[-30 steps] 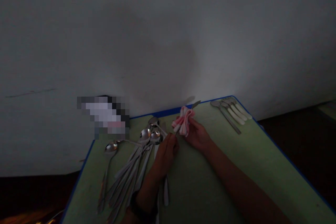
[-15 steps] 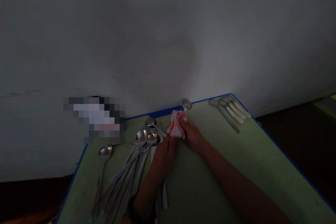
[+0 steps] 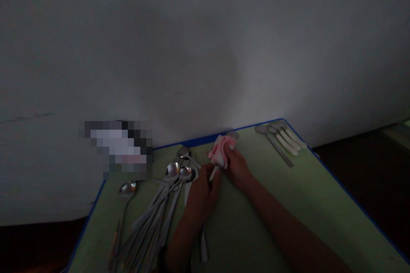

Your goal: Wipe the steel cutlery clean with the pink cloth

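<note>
Between my hands is a spoon [image 3: 232,134], its bowl showing just beyond a pink and white cloth [image 3: 219,152]. My left hand [image 3: 203,187] is closed on the lower end of the spoon's handle. The fingers of my right hand [image 3: 236,165] press the cloth round the upper handle, which is hidden inside the folds. Left of my left hand lies a loose pile of metal spoons [image 3: 173,170], handles toward me. A lone spoon [image 3: 128,187] rests at the pile's left side.
At the table's far right lie a spoon [image 3: 275,147] and several white-handled forks [image 3: 290,138] side by side. A blurred-out object [image 3: 117,145] stands at the back left. The green table [image 3: 307,204] has a blue edge and meets a grey wall [image 3: 205,51].
The cloth has slid along the handle toward the spoon's bowl and turned a little, baring the handle's lower part. The bowl now sits slightly lower and further right.
</note>
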`<action>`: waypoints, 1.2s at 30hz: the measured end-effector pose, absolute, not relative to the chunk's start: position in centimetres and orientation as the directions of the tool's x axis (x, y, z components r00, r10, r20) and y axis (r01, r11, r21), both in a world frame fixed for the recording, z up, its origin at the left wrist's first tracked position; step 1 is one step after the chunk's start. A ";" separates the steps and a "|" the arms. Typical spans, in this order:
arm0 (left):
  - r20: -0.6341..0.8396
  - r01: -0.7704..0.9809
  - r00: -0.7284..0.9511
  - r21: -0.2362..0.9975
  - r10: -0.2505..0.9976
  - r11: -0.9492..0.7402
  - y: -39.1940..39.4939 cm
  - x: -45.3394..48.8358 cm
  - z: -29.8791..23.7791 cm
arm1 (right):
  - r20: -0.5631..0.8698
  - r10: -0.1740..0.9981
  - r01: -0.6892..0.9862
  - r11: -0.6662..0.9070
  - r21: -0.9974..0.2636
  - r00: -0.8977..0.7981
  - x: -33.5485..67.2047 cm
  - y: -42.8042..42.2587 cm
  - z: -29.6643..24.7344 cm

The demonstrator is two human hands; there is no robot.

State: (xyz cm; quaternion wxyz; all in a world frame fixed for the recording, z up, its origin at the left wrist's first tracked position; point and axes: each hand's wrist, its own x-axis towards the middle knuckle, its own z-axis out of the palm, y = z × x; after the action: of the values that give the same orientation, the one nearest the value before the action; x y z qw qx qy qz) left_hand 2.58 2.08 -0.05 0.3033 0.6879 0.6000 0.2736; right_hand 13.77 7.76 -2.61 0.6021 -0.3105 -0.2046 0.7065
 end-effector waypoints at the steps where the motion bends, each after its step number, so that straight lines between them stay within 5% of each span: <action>1: 0.000 0.696 0.147 0.710 0.989 -0.103 2.0 2.7 -0.1 | -0.190 0.979 -0.706 -0.189 -0.682 -0.079 13.7 7.7 -2.7; 6: -0.101 0.866 0.128 0.496 0.987 -0.061 1.9 3.2 -0.3 | -0.160 0.982 -0.551 -0.188 -0.813 -0.098 13.8 7.4 -2.6; 14: -0.071 0.943 0.137 0.316 0.988 -0.108 1.9 3.0 -1.1 | -0.105 0.973 -0.446 -0.189 -0.875 -0.207 14.5 7.0 -2.0; 19: -0.162 0.955 0.197 0.254 0.967 -0.152 2.1 3.2 -0.6 | -0.092 0.968 -0.566 -0.213 -0.796 -0.235 14.0 7.1 -2.1; 25: -0.226 0.974 0.179 0.178 0.958 -0.141 2.1 3.8 -0.3 | -0.192 0.979 -0.649 -0.194 -0.736 -0.074 13.7 7.6 -2.8; 36: -0.220 0.968 0.237 0.131 0.946 -0.212 1.8 4.1 -0.4 | -0.186 0.982 -0.770 -0.107 -0.629 0.016 15.2 8.7 -1.7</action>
State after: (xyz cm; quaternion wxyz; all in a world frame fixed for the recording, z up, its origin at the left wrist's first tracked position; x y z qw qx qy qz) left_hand 4.12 1.82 -0.40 0.1204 0.7772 0.6159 -0.0460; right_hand 15.18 8.67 -1.72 0.6449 -0.3033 -0.1751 0.6793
